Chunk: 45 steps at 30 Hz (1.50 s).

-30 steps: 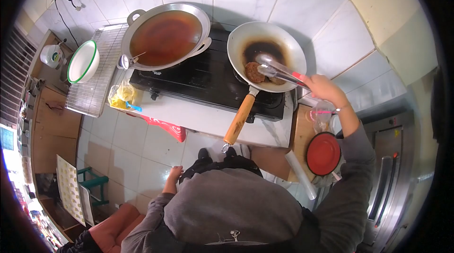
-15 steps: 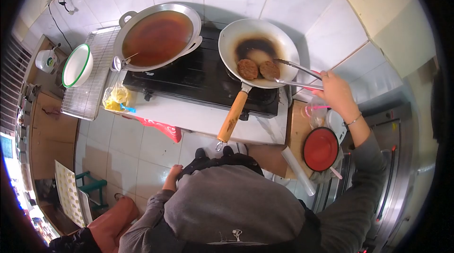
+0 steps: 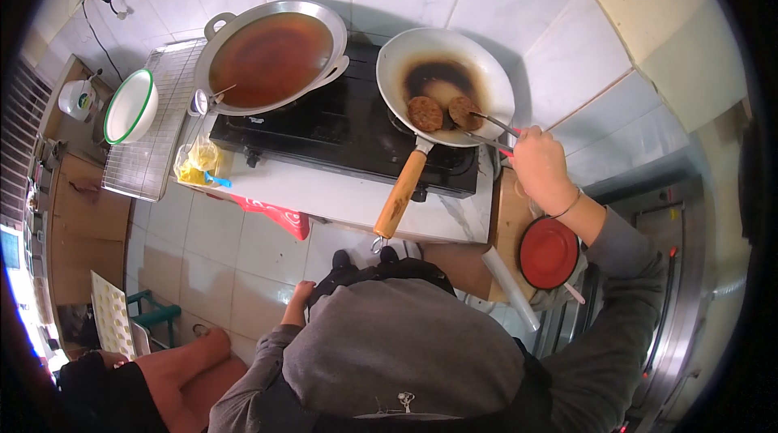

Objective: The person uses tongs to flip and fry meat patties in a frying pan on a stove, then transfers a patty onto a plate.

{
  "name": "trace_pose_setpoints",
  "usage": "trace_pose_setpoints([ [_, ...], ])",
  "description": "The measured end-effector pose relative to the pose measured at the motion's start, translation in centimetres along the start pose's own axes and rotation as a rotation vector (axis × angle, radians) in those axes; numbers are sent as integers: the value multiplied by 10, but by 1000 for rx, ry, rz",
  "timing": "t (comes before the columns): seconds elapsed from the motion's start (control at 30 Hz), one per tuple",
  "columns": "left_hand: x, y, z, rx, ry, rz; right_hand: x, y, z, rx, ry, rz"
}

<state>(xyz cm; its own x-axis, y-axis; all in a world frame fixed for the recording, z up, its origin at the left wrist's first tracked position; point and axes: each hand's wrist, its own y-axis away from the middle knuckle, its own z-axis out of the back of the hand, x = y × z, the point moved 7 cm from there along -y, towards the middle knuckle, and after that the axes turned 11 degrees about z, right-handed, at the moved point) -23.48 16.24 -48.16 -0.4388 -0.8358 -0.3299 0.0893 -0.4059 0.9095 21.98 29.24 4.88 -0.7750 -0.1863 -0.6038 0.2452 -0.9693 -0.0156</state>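
Observation:
My right hand (image 3: 541,167) is closed around metal tongs (image 3: 496,138) with red grips. The tips of the tongs are at the right brown patty (image 3: 464,113) in a pale frying pan (image 3: 494,76). Just left of it in the same pan lies another patty (image 3: 425,114). The pan has dark browned residue on its bottom, and its wooden handle (image 3: 400,196) points toward my body. My left hand (image 3: 303,294) hangs low beside my body, away from the stove; its fingers are too small to make out clearly.
A wide pan of reddish-brown liquid (image 3: 271,60) stands on the black stove (image 3: 324,141). Left are a wire rack (image 3: 174,101) and a green-rimmed bowl (image 3: 131,107). A red plate (image 3: 549,253) and plastic-wrap roll (image 3: 510,290) lie right. A person's leg (image 3: 182,360) shows lower left.
The tongs have moved off the left patty and over to the right one, after being opened wide. My right hand has come lower and closer in. The seated person's leg and arm have shifted.

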Motion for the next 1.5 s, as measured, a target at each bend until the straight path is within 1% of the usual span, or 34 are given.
trace_pose_setpoints([
  [0.07, 16, -19, -2, -18, -38, -12, 1, -1, 0, 6, -19, -10],
  [0.1, 25, -31, -4, -35, -74, -31, -2, -2, 3, 19, -87, -21],
  [0.17, 39, -56, -7, -73, -181, -110, -11, -2, 18, 46, -221, -45],
  [0.2, 35, -53, -9, -89, -219, -150, -17, -3, 21, 80, -240, -44],
  [0.23, 35, -50, -8, -116, -248, -138, -24, -2, 22, 115, -259, -43],
  [0.27, 38, -49, -8, -79, -166, -59, -31, -2, 22, 149, -277, -41],
  [0.33, 36, -35, -11, -5, -1, 98, -47, 0, 27, 125, -221, -69],
  [0.37, 34, -28, -10, 5, 50, 121, -54, -1, 29, 111, -193, -82],
  [0.47, 24, -14, -9, 0, 83, 91, -63, -6, 38, 72, -135, -10],
  [0.57, 15, -5, -9, -1, 75, 65, -70, -19, 26, -5, -22, 156],
  [0.67, 10, 1, -7, -8, 69, 48, -68, -30, 20, -35, 10, 350],
  [0.77, 9, 6, -9, -13, 72, 38, -64, -33, 14, -121, 55, 487],
  [0.97, 13, 13, -18, -32, 51, 8, -56, -38, 9, -156, 129, 527],
  [1.07, 14, 21, -22, -44, -5, -27, -59, -38, -1, -104, 112, 504],
  [1.2, 2, 33, -25, -54, -164, -119, -64, -26, -10, -110, 53, 461],
  [1.27, 6, 19, -29, -86, -290, -197, -68, -20, -15, -93, 10, 409],
  [1.33, 21, -11, -36, -139, -417, -281, -77, -16, -15, -15, -84, 330],
  [1.43, 31, -29, -43, -94, -307, -278, -91, -6, -25, 43, -190, 248],
  [1.5, 34, -30, -45, -90, -186, -211, -95, -3, -25, 38, -194, 232],
])
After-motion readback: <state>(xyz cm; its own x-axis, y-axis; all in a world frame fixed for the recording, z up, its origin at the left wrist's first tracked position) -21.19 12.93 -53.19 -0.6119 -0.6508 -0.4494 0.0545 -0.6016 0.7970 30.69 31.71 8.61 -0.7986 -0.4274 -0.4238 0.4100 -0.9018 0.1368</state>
